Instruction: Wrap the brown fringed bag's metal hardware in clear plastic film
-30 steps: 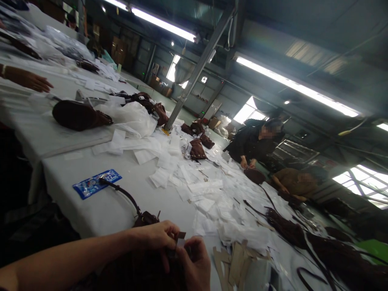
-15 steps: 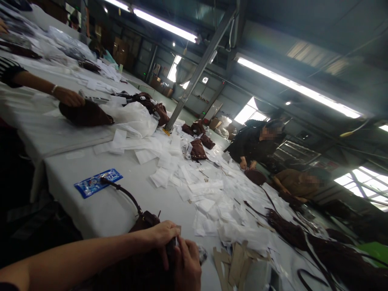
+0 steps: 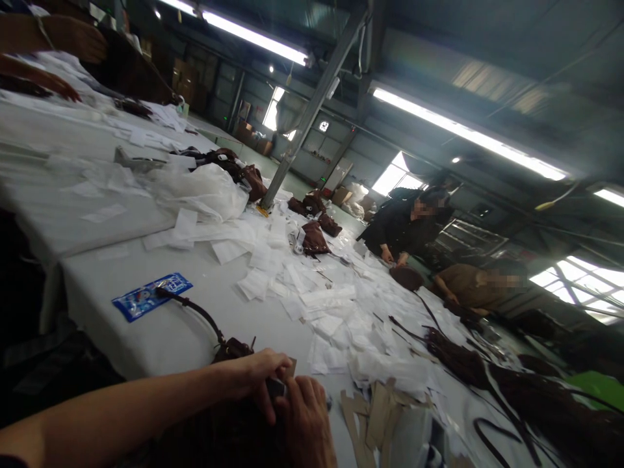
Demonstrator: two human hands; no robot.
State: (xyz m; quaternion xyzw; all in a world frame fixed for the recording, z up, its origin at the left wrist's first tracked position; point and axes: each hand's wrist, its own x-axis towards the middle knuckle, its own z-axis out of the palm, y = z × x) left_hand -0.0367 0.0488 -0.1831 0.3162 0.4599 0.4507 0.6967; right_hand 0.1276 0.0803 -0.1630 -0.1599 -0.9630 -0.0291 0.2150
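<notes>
A dark brown leather handbag (image 3: 214,426) lies at the table's near edge, mostly hidden under my forearm. Its strap (image 3: 199,311) reaches up and left across a blue printed packet (image 3: 152,297). At the bag's upper edge, my left hand (image 3: 266,376) is closed, fingers bent down over it. Close beside it, my right hand (image 3: 308,416) has its fingers curled on the same edge. A small tan piece (image 3: 292,367) sticks out by my left fingertips, and something dark and shiny shows between both hands; I cannot make out what it is.
White paper slips (image 3: 326,299) litter the table (image 3: 112,351). Tan card strips (image 3: 373,416) lie right of my hands, brown straps (image 3: 453,357) farther right. A co-worker's hand (image 3: 73,39) holds a brown bag (image 3: 129,65) at upper left. Other people work across the table beyond a metal post (image 3: 312,110).
The co-worker at left has lifted a brown bag off the table, up and toward the top left. My hands stay at the bag's edge, the right shifted slightly.
</notes>
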